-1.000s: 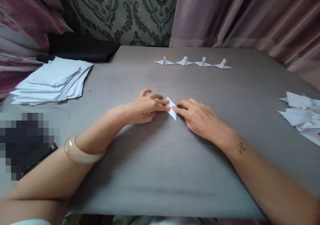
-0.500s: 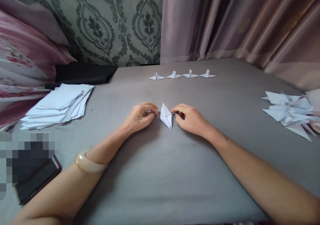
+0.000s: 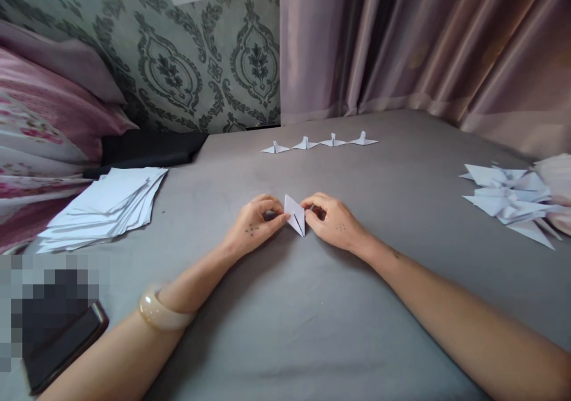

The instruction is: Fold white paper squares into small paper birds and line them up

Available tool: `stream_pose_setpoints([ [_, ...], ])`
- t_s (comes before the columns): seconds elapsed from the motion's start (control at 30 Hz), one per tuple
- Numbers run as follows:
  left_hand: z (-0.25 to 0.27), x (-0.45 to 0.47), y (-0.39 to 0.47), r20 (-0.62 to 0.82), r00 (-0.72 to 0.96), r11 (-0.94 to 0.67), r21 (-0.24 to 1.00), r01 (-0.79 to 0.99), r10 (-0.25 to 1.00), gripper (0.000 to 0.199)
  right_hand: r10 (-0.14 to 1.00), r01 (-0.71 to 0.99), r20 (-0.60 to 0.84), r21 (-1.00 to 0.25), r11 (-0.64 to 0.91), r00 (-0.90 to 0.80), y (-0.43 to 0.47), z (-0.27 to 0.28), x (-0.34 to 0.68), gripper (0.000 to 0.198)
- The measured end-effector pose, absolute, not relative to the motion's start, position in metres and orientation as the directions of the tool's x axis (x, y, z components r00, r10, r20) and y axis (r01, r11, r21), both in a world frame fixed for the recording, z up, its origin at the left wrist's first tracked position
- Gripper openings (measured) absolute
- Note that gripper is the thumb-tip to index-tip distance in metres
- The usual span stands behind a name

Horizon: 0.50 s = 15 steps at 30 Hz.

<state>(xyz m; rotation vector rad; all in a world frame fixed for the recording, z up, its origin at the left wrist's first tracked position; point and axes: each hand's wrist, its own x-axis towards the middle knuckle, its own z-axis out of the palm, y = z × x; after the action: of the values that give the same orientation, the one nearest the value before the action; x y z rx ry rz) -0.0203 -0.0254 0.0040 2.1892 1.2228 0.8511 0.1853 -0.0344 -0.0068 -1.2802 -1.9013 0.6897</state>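
Observation:
A small folded white paper [image 3: 295, 212], diamond-shaped with a slit down its lower half, is between my two hands over the grey cloth. My left hand [image 3: 261, 221] has its thumb on the paper's left edge, with the fingers curled behind. On the opposite edge, my right hand [image 3: 332, 218] pinches the paper between thumb and forefinger. One point of the diamond faces away from me and the slit end faces me. The fingertips behind the paper are partly hidden.
Several folded paper cranes [image 3: 305, 143] stand in a row farther back. Loose white sheets [image 3: 111, 201] are stacked at the left, above a dark phone [image 3: 66, 347]. More folded paper pieces [image 3: 508, 193] lie at the right. Curtains [image 3: 366, 44] hang behind the grey surface [image 3: 321, 329].
The left thumb has come onto the paper, which now shows a face with an open slit instead of crossing flaps. The view has tilted up slightly.

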Motion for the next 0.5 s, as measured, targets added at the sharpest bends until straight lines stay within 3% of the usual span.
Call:
stream_pose_setpoints([
  [0.1,0.0079,-0.0165,-0.0314,0.543,0.315,-0.601,0.501,0.623,0.779,0.012,0.927,0.440,0.357,-0.818,0.370,-0.117,-0.0372,-0.0029,0.1818,0.017],
  [0.2,0.0093,-0.0150,-0.0351,0.700,0.317,-0.668,0.304,0.680,0.641,0.005,0.904,0.355,0.419,-0.836,0.418,-0.078,-0.0395,0.0002,0.1794,0.014],
  [0.33,0.0069,-0.0157,-0.0340,0.799,0.339,-0.717,0.158,0.679,0.497,0.003,0.877,0.300,0.470,-0.826,0.477,-0.101,-0.0398,0.0002,0.1788,0.011],
  [0.5,0.0051,-0.0164,-0.0316,0.814,0.377,-0.765,0.124,0.632,0.443,0.008,0.858,0.259,0.495,-0.818,0.513,-0.134,-0.0400,0.0002,0.1781,0.010],
])
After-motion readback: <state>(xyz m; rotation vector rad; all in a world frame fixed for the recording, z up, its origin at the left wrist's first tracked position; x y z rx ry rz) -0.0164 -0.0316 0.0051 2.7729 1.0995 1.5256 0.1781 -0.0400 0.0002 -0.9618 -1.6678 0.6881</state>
